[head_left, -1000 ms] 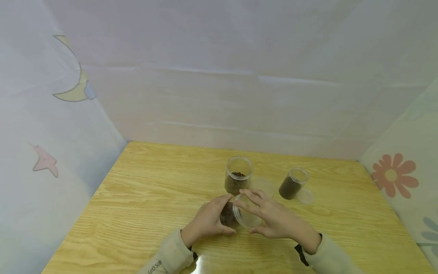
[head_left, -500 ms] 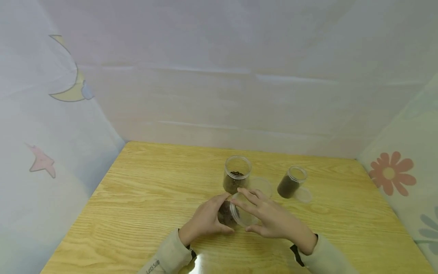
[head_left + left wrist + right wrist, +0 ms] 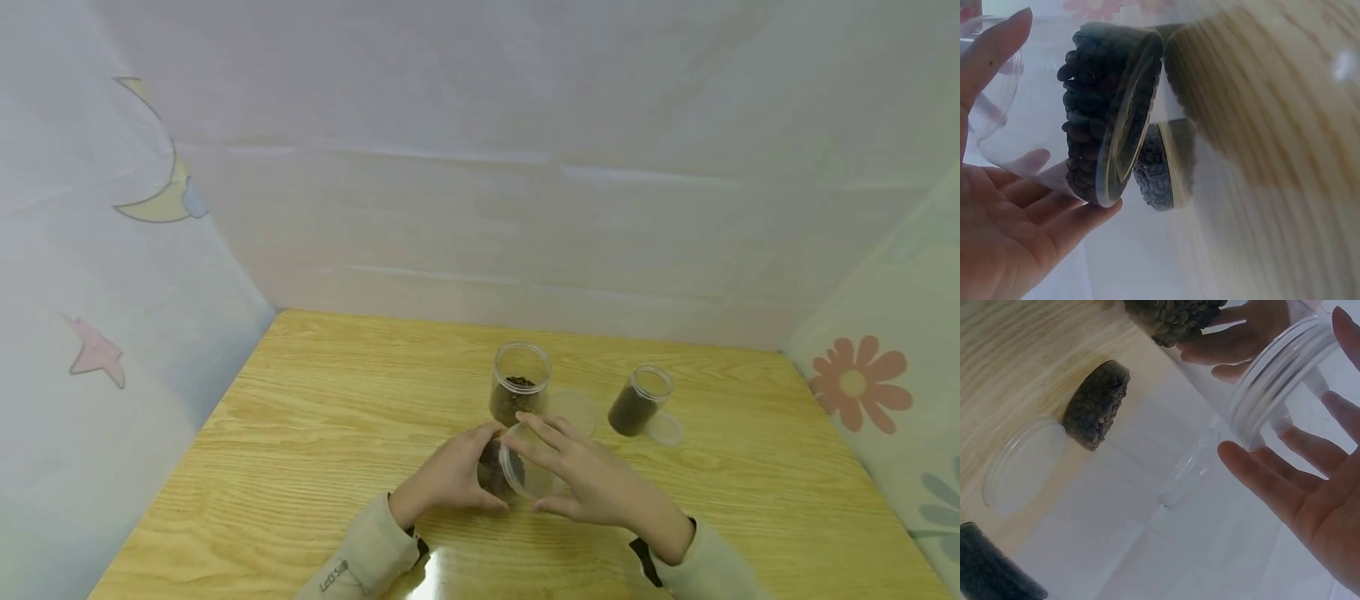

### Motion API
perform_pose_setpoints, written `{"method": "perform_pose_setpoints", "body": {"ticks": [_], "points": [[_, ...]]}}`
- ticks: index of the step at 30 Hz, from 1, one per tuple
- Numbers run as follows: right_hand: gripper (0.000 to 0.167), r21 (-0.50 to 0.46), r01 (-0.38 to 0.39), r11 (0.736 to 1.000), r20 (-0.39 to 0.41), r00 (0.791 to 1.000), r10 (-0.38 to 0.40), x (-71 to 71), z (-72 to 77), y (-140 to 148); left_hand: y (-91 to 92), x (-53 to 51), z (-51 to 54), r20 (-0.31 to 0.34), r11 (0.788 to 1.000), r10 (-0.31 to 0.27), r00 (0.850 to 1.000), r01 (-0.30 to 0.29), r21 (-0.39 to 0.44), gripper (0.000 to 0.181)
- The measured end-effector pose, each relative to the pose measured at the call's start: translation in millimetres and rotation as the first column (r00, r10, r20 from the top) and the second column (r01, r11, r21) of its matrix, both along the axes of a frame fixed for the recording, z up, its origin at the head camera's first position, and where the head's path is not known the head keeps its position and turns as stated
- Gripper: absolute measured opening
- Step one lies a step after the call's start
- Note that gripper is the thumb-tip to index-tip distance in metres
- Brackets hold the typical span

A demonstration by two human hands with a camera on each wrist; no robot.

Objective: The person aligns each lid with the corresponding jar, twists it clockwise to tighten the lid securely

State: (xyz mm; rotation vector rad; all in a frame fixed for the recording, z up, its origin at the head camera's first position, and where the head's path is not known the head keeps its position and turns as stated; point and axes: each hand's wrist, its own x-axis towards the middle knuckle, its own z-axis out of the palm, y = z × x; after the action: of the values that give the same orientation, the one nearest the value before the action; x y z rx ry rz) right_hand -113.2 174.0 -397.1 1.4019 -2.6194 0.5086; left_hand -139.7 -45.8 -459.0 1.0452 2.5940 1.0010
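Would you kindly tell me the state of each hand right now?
Left hand: closed, holding the tilted bean jar.
Right hand: closed, fingers and thumb around the same jar's ridged end.

It's a draped-off workspace, not a furnished room: pale, creased sheets (image 3: pixel 480 233) enclose a wood-grain table (image 3: pixel 322 408), printed with a moon (image 3: pixel 159 207) and star (image 3: pixel 97 352) left, a red flower (image 3: pixel 852 383) right.

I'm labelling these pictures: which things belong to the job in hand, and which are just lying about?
In the job:
Left hand, gripping a clear cylindrical plastic jar of dark beans
Right hand, round that jar's ridged clear top

Apparently lying about:
Clear cylindrical jar behind, dark beans
Narrower clear jar, dark contents
Two round translucent lids
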Motion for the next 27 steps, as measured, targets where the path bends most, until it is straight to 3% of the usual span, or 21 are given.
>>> {"method": "perform_pose_setpoints", "body": {"ticks": [4, 10, 19, 27], "points": [[0.080, -0.017, 0.012, 1.000, -0.018, 1.000, -0.013, 1.0, -1.9, 2, -1.1, -2.1, -2.4, 0.023, 0.998, -0.034, 0.999, 0.033, 0.046, 0.089], [0.080, -0.125, 0.084, 0.989, -0.003, 0.996, -0.085, 6.4, -5.9, 8, -1.8, -2.9, -8.0, 0.087, 0.983, -0.055, 0.995, 0.039, 0.180, 0.088], [0.053, -0.263, 0.213, 0.941, -0.022, 0.974, -0.227, 14.8, -13.3, 20, -7.4, 3.2, -12.3, 0.090, 0.960, 0.020, 0.996, -0.045, 0.275, 0.097], [0.046, -0.333, 0.284, 0.899, 0.052, 0.958, -0.283, 18.2, -26.4, 26, -13.3, 7.2, -12.5, 0.062, 0.929, 0.036, 0.997, -0.057, 0.366, 0.100]]}}
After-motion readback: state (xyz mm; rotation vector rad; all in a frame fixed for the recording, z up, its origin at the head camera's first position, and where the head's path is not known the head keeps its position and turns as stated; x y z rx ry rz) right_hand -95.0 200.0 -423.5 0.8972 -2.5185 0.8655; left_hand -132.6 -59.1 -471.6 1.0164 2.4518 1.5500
